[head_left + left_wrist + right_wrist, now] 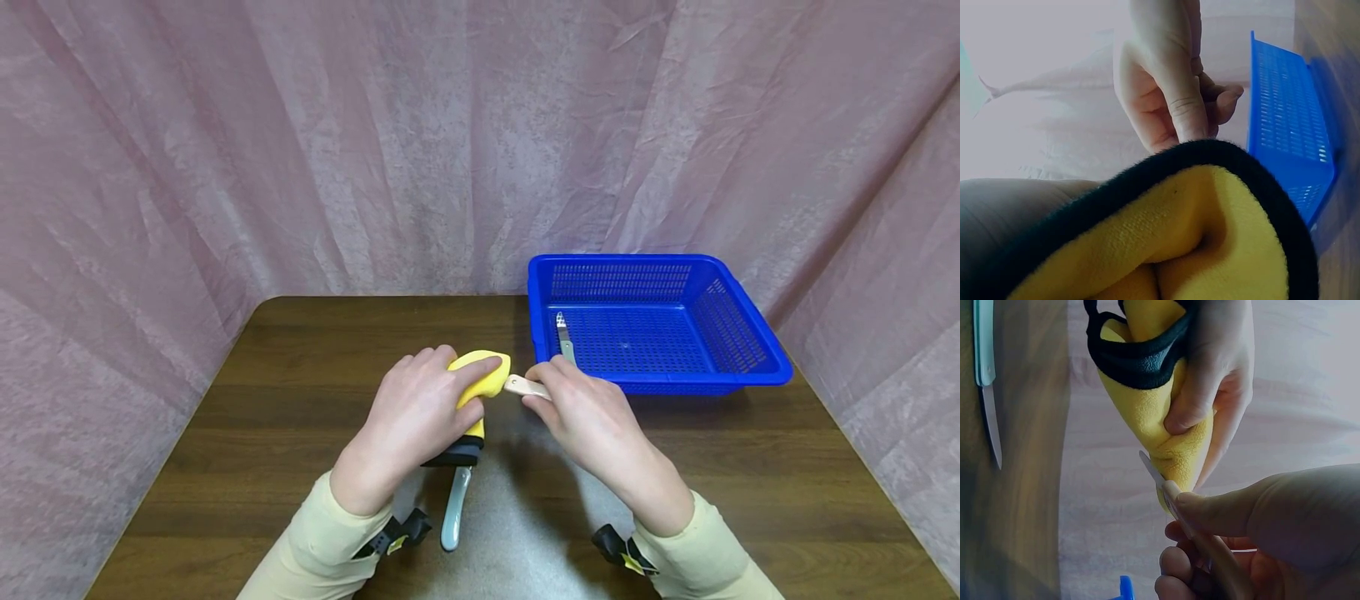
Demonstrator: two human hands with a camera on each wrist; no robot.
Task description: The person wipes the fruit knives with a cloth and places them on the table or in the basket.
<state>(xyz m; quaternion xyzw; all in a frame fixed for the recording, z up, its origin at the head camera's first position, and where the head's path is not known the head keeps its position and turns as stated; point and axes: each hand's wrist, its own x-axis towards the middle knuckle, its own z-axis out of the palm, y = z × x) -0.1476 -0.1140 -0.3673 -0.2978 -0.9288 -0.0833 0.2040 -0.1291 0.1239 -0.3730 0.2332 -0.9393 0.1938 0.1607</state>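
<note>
My left hand (420,408) grips a bunched yellow cloth (482,377) with a black edge, which hangs in folds below the fingers. Pinched by its cream handle (527,387), a small knife (1152,470) is in my right hand (588,417). In the right wrist view its blade meets the lower end of the cloth, and part of the blade is hidden in the folds. A second knife (456,510) with a pale blue handle lies on the table under the left hand; the cloth covers its blade in the head view.
A blue plastic basket (757,367) stands at the table's right rear. Inside, along its left side, lies another knife (565,337) with a grey-green handle. The brown wooden table (285,400) ends at a pink curtain (390,150).
</note>
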